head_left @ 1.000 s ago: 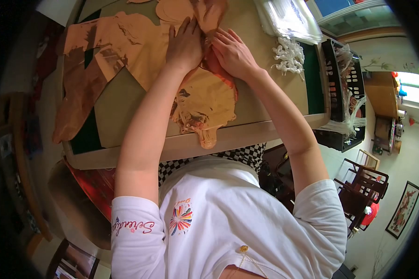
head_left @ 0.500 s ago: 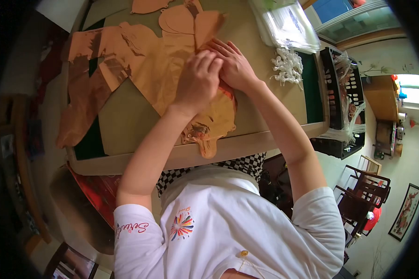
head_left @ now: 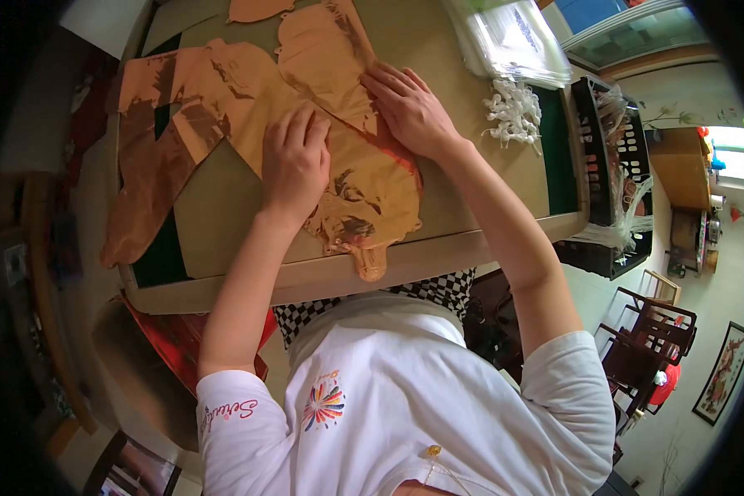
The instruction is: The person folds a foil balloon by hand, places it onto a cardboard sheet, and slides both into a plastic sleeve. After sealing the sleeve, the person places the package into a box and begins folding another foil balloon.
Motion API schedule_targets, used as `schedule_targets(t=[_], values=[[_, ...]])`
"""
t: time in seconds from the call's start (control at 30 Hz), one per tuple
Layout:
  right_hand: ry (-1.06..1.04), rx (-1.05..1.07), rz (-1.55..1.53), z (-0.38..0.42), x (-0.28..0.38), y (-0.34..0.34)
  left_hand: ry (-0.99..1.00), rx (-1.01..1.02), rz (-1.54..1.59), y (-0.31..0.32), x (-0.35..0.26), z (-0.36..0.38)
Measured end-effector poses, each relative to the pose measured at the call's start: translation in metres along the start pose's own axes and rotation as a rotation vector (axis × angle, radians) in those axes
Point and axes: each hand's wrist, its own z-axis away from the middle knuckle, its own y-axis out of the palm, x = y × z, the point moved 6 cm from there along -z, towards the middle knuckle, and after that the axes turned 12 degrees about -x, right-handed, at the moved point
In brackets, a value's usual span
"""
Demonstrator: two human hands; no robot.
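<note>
Several flat copper-coloured foil pieces lie over the table. A larger foil piece is spread in front of me, its narrow tab hanging over the near table edge. My left hand rests on the foil left of the middle, its fingers bent and slightly apart, fingertips on the sheet. My right hand lies along the right edge of an upper foil flap, fingers stretched out over it. Both thumbs are mostly hidden.
A stack of clear plastic bags lies at the table's back right, with a heap of white ties below it. Right of the table stands a black basket holding plastic wrapping. Dark wooden chairs are farther right.
My left hand has moved left and slightly down, away from my right hand. The upper foil flap, bunched and folded before, now lies spread flatter between my hands.
</note>
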Motion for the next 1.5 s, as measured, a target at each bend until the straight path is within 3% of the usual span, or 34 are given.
schedule_targets(t=[0.63,0.83,0.9,1.17,1.5], values=[[-0.078,-0.086,0.038,0.002,0.002,-0.002,-0.014,0.072,-0.042,0.007,0.006,0.008],[-0.071,-0.087,0.049,0.004,-0.001,0.002,0.017,-0.109,0.129,0.003,-0.006,-0.035],[-0.104,-0.071,0.074,0.004,-0.002,0.004,0.045,-0.086,0.106,0.022,-0.014,-0.040],[0.007,-0.116,-0.037,0.001,-0.007,-0.001,-0.008,0.008,0.169,0.048,-0.012,-0.030],[0.039,-0.075,0.068,-0.021,-0.027,0.013,0.003,0.022,0.158,0.045,-0.014,-0.033]])
